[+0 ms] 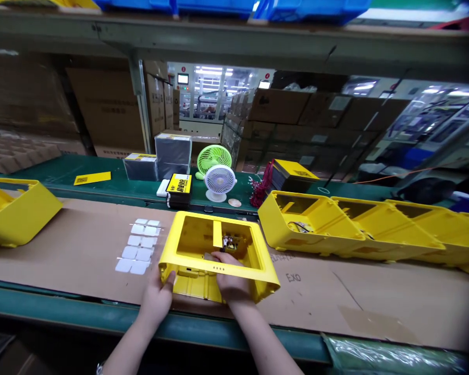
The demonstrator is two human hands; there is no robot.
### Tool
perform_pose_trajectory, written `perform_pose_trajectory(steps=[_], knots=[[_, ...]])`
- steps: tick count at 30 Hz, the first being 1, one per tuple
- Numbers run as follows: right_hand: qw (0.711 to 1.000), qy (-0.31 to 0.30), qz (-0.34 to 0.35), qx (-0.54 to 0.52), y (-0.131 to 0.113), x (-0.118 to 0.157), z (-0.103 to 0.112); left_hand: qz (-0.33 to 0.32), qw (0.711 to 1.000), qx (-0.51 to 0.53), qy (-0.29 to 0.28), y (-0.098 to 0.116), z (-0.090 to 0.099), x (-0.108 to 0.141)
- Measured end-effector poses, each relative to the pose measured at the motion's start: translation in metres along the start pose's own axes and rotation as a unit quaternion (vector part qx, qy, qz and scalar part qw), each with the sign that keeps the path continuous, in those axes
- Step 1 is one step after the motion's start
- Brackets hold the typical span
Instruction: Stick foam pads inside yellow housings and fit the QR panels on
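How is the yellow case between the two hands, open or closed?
The yellow case is open: the right hand reaches in from the near side, and its fingers show inside.

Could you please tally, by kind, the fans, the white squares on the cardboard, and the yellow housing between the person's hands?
Fans: 2
White squares: 10
Yellow housing between the hands: 1
Total: 13

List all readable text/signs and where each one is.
"EXO" (last character may be a zero): handwritten on the cardboard sheet, right of the held yellow housing.
Second handwritten line, above "EXO": unreadable.
Dark characters on the yellow label between the white fan and clear-wrapped stacks: too blurred.
Carton print: too blurred.
Red round signs, background: too small.
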State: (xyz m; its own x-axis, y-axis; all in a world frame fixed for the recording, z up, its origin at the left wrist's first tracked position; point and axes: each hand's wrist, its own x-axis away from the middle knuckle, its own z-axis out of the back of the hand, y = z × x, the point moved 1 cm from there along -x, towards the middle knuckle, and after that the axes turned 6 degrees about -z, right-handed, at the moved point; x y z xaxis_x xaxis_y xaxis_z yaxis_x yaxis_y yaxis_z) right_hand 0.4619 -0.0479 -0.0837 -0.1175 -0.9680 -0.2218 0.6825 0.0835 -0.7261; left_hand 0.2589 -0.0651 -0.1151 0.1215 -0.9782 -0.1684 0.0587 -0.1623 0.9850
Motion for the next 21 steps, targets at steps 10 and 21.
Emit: perform_pose_trajectory(steps=[10,21], knots=[[0.998,-0.052,-0.015,-0.027,0.013,0.003,0.021,-0.069,0.994,-0.075,-0.039,-0.006,-0.002,0.022],[0.996,-0.08,-0.029,-0.027,0.019,-0.001,0.019,-0.08,0.992,-0.1,-0.023,0.007,-0.004,0.021]])
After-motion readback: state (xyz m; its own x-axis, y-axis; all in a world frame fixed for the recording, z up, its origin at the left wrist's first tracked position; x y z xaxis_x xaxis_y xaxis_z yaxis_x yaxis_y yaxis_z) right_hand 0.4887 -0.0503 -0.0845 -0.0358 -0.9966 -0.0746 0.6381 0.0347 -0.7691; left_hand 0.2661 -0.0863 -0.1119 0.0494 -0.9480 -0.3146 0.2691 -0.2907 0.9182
